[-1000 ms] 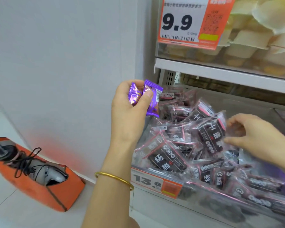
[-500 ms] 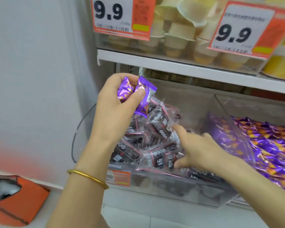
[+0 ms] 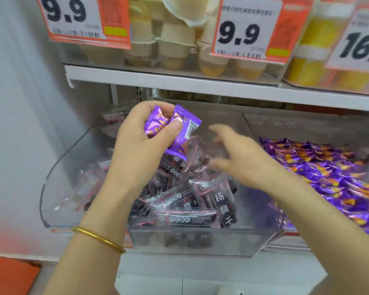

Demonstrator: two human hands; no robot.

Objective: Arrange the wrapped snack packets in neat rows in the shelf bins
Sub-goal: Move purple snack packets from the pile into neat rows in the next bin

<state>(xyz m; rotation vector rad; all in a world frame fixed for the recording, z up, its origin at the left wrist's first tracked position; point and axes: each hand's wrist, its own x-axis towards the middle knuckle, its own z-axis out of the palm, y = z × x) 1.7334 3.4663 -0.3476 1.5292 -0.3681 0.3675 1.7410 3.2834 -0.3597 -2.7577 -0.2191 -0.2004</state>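
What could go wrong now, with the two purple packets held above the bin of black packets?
1. The left hand holds two purple packets under its thumb, right above the black packets; one might slip and mix in.
2. The right hand is blurred close over that loose heap; a hasty sweep could push packets over the front wall of the clear bin.

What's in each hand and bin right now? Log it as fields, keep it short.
left hand: grips two purple packets
right hand: blurred, fingers spread above dark packets, nothing visibly held
left bin: dark packets, jumbled, not in rows
right bin: heap of purple packets
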